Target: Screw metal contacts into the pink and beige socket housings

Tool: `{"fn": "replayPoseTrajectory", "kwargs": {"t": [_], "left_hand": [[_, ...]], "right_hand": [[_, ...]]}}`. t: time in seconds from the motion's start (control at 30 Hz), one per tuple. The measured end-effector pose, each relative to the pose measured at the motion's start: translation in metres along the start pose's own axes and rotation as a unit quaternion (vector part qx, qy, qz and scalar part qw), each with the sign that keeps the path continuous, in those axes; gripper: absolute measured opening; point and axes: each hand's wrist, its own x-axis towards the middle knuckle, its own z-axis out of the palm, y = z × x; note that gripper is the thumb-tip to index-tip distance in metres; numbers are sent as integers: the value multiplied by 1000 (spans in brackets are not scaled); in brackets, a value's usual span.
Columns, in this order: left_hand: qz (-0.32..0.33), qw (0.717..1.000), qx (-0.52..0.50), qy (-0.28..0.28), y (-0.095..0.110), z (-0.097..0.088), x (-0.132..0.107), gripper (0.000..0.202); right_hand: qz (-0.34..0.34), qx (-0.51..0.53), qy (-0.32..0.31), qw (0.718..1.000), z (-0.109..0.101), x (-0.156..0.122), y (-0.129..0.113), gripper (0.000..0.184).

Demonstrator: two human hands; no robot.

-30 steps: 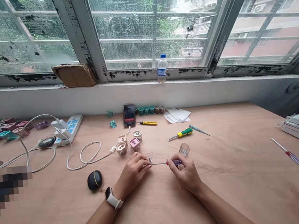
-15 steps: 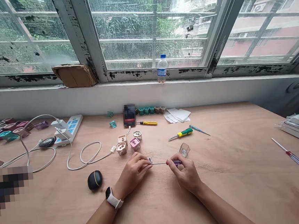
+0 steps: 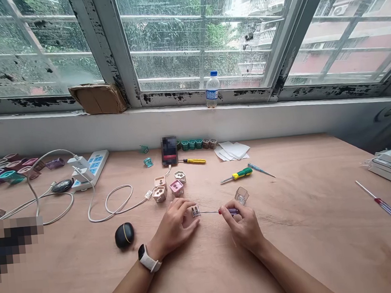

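Lying near the right hand point(image 3: 244, 223), a hollow, see-through container point(image 3: 242, 194)

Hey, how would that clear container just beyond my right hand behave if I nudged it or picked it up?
The clear container looks hollow and thin-walled, so it's probably light and easily shoved. Its smooth, glossy look suggests it may be a bit slippery. Its angular outline should make it likelier to slide or tip than roll.
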Motion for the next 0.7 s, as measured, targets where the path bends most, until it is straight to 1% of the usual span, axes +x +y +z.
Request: {"fn": "replayPoseTrajectory", "kwargs": {"t": [0.1,0.23,0.5,0.7], "left_hand": [[-11,1000,23,-3,-1,0,0,34],[-19,999,25,-12,-2,1,0,30],[-23,1000,-5,-18,-2,2,1,19],[-29,999,-21,-14,-4,5,-1,22]], "right_hand": [[6,9,8,1000,0,0,-1,29],[11,7,12,1000,0,0,0,30],[12,-15,5,1000,2,-1,3,30],[3,-36,-1,999,3,-3,7,29]]}}
